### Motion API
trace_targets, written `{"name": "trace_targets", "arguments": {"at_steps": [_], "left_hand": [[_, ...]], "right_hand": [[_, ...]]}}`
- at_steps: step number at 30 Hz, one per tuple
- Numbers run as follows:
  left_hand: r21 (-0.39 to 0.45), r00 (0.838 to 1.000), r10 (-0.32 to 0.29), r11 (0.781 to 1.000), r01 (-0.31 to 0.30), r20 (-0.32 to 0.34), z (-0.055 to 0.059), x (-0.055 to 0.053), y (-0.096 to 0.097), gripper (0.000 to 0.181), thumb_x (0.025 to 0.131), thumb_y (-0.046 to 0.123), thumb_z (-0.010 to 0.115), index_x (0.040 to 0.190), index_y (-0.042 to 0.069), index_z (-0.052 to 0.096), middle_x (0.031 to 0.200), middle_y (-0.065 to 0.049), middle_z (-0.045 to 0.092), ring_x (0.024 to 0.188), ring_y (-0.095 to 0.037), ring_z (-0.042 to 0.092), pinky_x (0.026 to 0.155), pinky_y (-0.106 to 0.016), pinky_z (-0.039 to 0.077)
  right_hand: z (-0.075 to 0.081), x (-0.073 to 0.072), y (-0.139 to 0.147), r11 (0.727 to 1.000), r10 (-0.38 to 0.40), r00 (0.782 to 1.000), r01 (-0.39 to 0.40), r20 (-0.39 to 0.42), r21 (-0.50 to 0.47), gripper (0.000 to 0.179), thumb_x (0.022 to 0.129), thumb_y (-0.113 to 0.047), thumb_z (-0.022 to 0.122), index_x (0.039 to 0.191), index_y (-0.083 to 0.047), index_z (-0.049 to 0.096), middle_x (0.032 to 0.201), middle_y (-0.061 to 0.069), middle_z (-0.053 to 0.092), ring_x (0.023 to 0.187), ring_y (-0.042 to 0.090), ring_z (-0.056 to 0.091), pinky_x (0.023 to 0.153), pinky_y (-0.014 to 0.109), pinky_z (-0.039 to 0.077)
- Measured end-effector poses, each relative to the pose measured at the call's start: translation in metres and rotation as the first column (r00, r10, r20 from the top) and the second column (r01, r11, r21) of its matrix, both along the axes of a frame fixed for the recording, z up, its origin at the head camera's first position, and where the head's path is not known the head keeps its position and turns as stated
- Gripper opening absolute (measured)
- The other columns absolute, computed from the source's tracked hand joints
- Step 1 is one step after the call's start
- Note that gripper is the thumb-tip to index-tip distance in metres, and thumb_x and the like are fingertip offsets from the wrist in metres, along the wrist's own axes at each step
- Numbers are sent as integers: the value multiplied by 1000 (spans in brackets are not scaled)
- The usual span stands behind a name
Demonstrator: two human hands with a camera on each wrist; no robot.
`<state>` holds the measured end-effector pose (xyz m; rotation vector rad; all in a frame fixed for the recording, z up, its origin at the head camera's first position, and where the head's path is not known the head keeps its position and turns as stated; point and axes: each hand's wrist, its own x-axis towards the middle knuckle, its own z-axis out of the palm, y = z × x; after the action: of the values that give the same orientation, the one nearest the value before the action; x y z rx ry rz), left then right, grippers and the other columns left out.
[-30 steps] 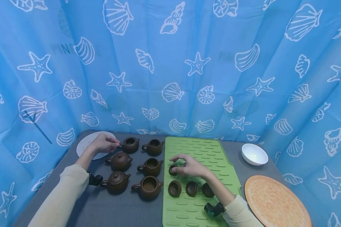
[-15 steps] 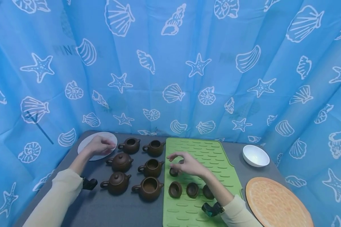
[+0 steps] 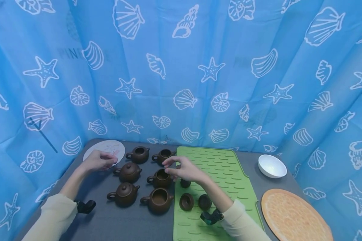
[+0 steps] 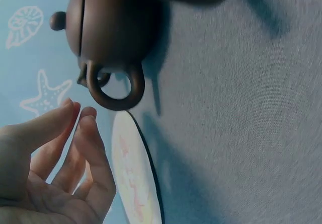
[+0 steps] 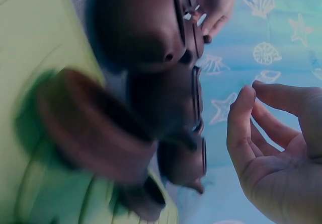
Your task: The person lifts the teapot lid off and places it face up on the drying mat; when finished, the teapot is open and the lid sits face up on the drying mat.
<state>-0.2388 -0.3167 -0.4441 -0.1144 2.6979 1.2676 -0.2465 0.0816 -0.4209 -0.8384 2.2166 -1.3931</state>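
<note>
My left hand (image 3: 99, 161) hovers with loosely curved fingers over the near edge of a white disc (image 3: 104, 144), holding nothing. In the left wrist view, its fingertips stand apart from a lidded teapot's (image 4: 118, 38) handle. My right hand (image 3: 185, 169), thumb and index tips close together, is beside an open teapot (image 3: 160, 180) and over the green mat's left edge. Nothing shows between its fingertips in the right wrist view. Below it lie small brown teapot lids (image 3: 186, 201), apparently upturned. Two teapots wear lids; the back-left teapot (image 3: 137, 154) and the right-hand column stand uncovered.
A green ridged mat (image 3: 220, 157) carries several lids, some partly behind my right arm. To its right are a white bowl (image 3: 272, 166) and a round tan board (image 3: 292, 211). The grey table (image 3: 114, 224) meets a blue shell-patterned curtain (image 3: 157, 77) at the back.
My left hand has let go of the back-left teapot's handle and drawn left and nearer. My right hand has moved left from the lids toward the open teapots.
</note>
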Motion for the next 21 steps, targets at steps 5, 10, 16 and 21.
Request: {"name": "trace_targets", "arguments": {"at_steps": [5, 10, 16, 21], "left_hand": [[-14, 999, -35, 999, 34, -20, -3, 11, 2, 36, 104, 29, 74, 124, -1, 78, 112, -19, 79, 95, -25, 73, 78, -36, 62], [37, 996, -66, 997, 68, -59, -10, 22, 0, 38, 105, 28, 73, 127, -2, 76, 110, -15, 79, 92, -26, 69, 74, -36, 58], [58, 999, -25, 998, 27, -42, -16, 28, 1, 39, 105, 31, 73, 129, 1, 76, 118, -17, 78, 99, -27, 69, 77, -34, 58], [60, 1000, 1, 998, 0, -24, -22, 29, 3, 43, 105, 33, 74, 132, 1, 75, 123, -19, 78, 103, -26, 71, 81, -35, 62]], "right_hand": [[5, -2, -25, 999, 29, 999, -28, 21, -23, 29, 106, -11, 69, 134, -2, 70, 123, 20, 71, 77, 13, 72, 78, 50, 69], [10, -5, -53, 998, 36, 997, -32, 70, -50, 26, 106, -10, 68, 131, -3, 72, 117, 15, 73, 79, 21, 74, 79, 45, 69], [12, -10, -87, 998, 37, 993, -31, 108, -61, 24, 106, -11, 68, 128, -4, 74, 113, 18, 73, 75, 13, 71, 80, 47, 69], [8, -17, -112, 997, 54, 988, -45, 148, -64, 29, 106, -8, 68, 132, 5, 70, 100, 7, 70, 76, 12, 70, 74, 30, 68]]}}
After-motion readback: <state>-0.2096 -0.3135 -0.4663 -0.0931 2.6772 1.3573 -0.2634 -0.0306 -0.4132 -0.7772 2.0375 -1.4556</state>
